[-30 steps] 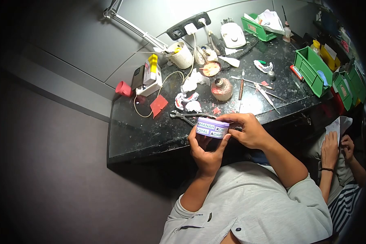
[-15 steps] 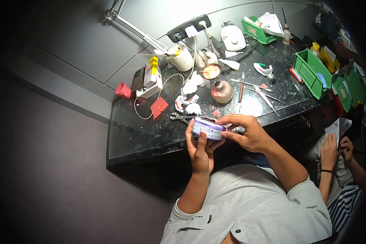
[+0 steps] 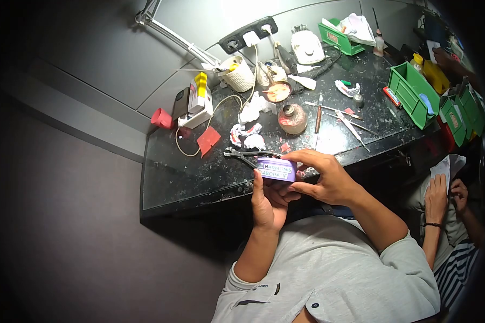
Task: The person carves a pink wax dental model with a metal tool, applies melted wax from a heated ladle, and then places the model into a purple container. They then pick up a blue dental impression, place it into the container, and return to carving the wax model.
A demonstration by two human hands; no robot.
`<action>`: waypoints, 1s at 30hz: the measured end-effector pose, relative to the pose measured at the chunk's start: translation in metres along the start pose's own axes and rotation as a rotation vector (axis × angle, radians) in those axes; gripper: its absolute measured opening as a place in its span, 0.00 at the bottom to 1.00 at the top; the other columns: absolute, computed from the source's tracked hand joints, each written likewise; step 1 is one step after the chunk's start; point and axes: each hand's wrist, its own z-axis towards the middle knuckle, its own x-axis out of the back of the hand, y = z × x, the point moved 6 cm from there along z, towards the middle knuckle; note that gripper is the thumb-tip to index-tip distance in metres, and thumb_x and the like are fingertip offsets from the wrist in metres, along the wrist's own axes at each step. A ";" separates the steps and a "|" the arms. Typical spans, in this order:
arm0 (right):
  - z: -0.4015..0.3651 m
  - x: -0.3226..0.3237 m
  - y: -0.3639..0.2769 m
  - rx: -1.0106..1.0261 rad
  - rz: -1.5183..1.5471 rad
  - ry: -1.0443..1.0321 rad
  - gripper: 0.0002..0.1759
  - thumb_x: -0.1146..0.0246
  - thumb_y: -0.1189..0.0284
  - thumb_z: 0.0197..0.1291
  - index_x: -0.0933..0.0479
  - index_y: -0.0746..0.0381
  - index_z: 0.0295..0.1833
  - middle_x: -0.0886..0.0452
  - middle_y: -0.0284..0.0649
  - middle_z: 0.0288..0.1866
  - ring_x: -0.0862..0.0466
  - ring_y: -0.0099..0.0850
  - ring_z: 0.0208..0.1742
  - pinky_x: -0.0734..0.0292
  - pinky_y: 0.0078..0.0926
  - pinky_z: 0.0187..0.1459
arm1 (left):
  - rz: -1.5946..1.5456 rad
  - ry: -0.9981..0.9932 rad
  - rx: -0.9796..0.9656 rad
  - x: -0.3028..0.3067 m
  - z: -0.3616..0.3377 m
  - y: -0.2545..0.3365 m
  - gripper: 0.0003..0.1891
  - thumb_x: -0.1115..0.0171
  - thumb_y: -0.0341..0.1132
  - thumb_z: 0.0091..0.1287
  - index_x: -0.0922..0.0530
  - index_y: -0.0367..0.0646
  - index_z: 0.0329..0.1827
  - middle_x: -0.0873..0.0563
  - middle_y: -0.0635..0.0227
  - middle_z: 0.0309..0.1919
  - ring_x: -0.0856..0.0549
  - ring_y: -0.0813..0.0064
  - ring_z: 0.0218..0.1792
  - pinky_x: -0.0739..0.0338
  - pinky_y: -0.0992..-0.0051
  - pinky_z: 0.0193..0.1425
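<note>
A round purple container point(image 3: 275, 169) with printed lettering on its side is held at the front edge of the black worktop. My left hand point(image 3: 269, 202) supports it from the left and below, thumb upright against its left end. My right hand point(image 3: 323, 175) grips its right side between thumb and fingers. Metal pliers point(image 3: 241, 153) lie just behind and left of it. Beyond it are white dental pieces point(image 3: 254, 141) and a glass bottle point(image 3: 292, 119) with a metal cap.
Red sheet point(image 3: 208, 141), red cup point(image 3: 161, 118) and perforated white holder point(image 3: 238, 77) are on the left. Metal tools point(image 3: 350, 129) lie right of centre. Green bins point(image 3: 412, 99) stand at right. Another person's hands point(image 3: 437, 196) hold paper at far right.
The purple container has turned, so its lettering has shifted left. My left fingers have loosened and moved lower beneath it. Another hand now shows at the upper right.
</note>
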 end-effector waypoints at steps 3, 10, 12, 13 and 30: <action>-0.002 -0.001 0.008 -0.117 0.153 0.070 0.27 0.26 0.76 0.58 0.22 0.66 0.64 0.15 0.44 0.58 0.14 0.33 0.55 0.16 0.31 0.54 | 0.009 -0.068 0.022 -0.004 -0.002 -0.002 0.32 0.53 0.61 0.79 0.28 0.37 0.64 0.12 0.50 0.48 0.08 0.57 0.45 0.08 0.65 0.41; -0.005 0.004 0.042 -0.415 0.752 0.179 0.20 0.30 0.74 0.67 0.23 0.71 0.61 0.13 0.42 0.51 0.13 0.24 0.48 0.15 0.22 0.46 | 0.314 0.024 -0.110 0.001 -0.003 0.005 0.18 0.53 0.47 0.83 0.33 0.38 0.57 0.12 0.45 0.45 0.08 0.52 0.40 0.10 0.68 0.35; -0.005 0.003 0.045 -0.486 0.779 0.169 0.21 0.29 0.73 0.67 0.22 0.71 0.60 0.13 0.42 0.50 0.13 0.22 0.47 0.15 0.19 0.45 | 0.315 0.019 -0.129 0.000 -0.002 0.006 0.17 0.52 0.46 0.82 0.33 0.39 0.56 0.11 0.45 0.45 0.08 0.53 0.40 0.11 0.69 0.34; -0.005 0.003 0.044 -0.489 0.778 0.167 0.21 0.29 0.73 0.67 0.22 0.71 0.60 0.13 0.42 0.50 0.13 0.22 0.47 0.15 0.19 0.45 | 0.278 0.016 -0.127 0.000 -0.003 0.007 0.17 0.49 0.45 0.81 0.34 0.39 0.57 0.12 0.46 0.44 0.08 0.54 0.39 0.11 0.69 0.34; -0.001 -0.012 -0.019 0.328 -0.222 -0.032 0.29 0.29 0.82 0.52 0.17 0.52 0.62 0.21 0.40 0.69 0.23 0.42 0.71 0.29 0.46 0.72 | -0.444 -0.098 -0.010 -0.001 -0.005 -0.001 0.29 0.47 0.55 0.76 0.28 0.48 0.73 0.22 0.61 0.70 0.23 0.58 0.68 0.28 0.47 0.71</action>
